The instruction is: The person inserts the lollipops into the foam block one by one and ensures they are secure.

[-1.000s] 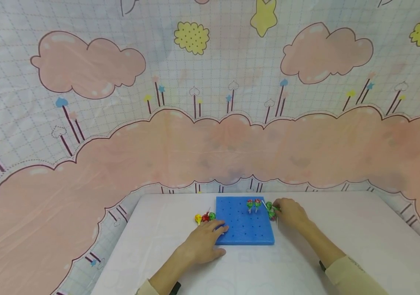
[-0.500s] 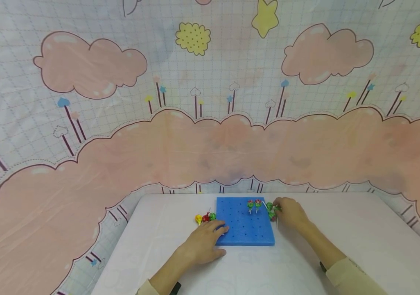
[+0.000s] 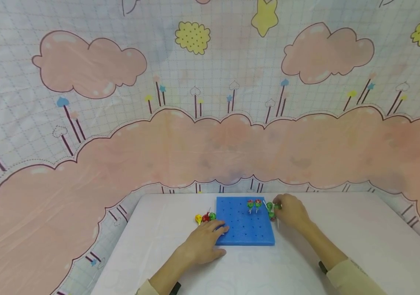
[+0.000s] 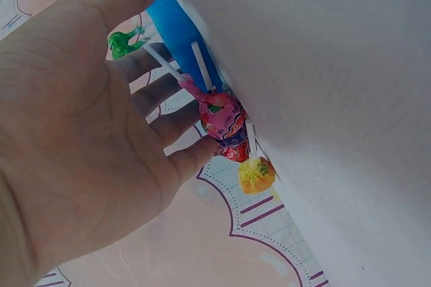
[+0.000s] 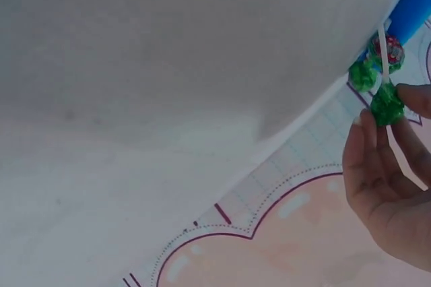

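Observation:
A blue foam board (image 3: 237, 229) dotted with small holes lies on the table. Two red-and-green lollipops (image 3: 258, 203) stand upright near its back right corner. My right hand (image 3: 292, 212) is just past the board's right side, where its thumb and fingers pinch the wrapped head of a green lollipop (image 5: 386, 105), stick upward in the right wrist view. My left hand (image 3: 200, 243) rests across the board's left edge, fingers loosely spread. Beyond those fingers lie a yellow lollipop (image 4: 256, 176), a pink one (image 4: 221, 115) and a green one (image 4: 122, 44).
Close to the held lollipop are another green lollipop (image 5: 362, 76) and a red-and-green one (image 5: 388, 52), beside the board's right edge. The white table (image 3: 254, 270) extends on both sides of the board. A patterned cloth (image 3: 210, 151) hangs behind it.
My right hand shifts very slightly to the right with the green lollipop between its fingers. The left hand and the board stay put.

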`<state>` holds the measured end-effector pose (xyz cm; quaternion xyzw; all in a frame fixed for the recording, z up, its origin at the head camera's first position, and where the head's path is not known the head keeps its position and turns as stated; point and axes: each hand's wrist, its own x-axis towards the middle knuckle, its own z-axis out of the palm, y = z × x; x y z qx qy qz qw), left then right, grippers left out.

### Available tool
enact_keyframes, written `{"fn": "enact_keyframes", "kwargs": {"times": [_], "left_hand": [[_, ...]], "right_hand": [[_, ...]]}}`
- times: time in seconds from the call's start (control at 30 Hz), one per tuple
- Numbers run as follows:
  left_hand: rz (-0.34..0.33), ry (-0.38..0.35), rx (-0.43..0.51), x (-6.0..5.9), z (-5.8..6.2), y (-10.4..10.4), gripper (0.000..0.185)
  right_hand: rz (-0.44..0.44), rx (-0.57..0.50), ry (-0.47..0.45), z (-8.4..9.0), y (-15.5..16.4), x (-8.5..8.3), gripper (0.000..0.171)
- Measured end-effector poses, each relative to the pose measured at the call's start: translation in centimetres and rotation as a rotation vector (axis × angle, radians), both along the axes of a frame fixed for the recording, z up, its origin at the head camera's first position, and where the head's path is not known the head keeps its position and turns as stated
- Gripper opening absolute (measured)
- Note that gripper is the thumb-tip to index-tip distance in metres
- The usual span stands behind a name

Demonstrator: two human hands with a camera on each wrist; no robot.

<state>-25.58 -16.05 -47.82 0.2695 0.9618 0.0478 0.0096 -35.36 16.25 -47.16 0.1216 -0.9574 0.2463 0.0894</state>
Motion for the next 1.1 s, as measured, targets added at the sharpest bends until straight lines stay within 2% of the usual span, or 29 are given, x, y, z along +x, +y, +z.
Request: {"fn": "enact_keyframes", "kwargs": {"times": [0.67, 1.1], "left_hand": [[-0.003, -0.002, 0.007, -0.3, -0.2, -0.1, 0.069], [-0.009, -0.002, 0.010, -0.2, 0.0, -0.1, 0.068]], "right_hand": [[-0.027, -0.071, 0.127, 2.0, -0.7, 0.8, 0.025], [-0.040, -0.117, 0.184, 2.4, -1.0, 1.4, 0.022]]}}
